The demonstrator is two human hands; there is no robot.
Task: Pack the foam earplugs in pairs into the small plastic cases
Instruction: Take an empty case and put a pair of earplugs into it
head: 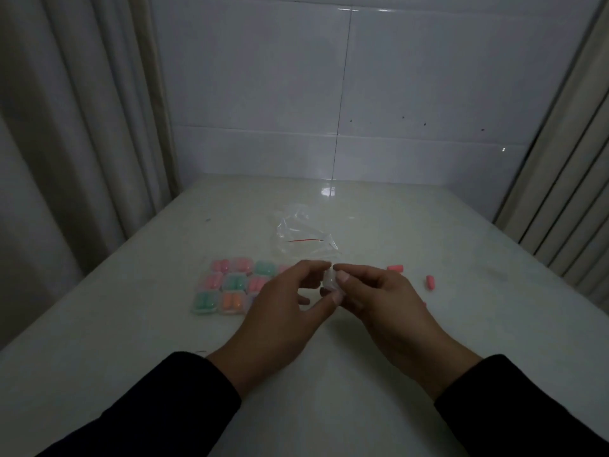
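Dark sleeves nearest, both forearms reaching in over pale glossy table. Left hand and right hand meeting at centre, just above table. Small clear plastic case held between the two hands; left grip pinching its left side with thumb and fingertips, right grip pinching its right side, thumbnail facing camera. Case open or closed: cannot tell, blurred and mostly covered by fingers. Contents of case: cannot tell.

Left of hands, filled cases laid flat in a tight grid, touching one another, right part hidden behind left hand. Pink pairs in far-left cases, green pair in far row, green pair at near left, orange pair just right of it.

Right of hands, loose pink earplug lying on table just beyond right hand; second loose pink earplug farther right, well apart from first. Sliver of pink at right edge of right hand, too hidden to identify.

Far of hands, crumpled clear plastic bag with red zip line on table. White tiled wall behind, curtains at left and right.
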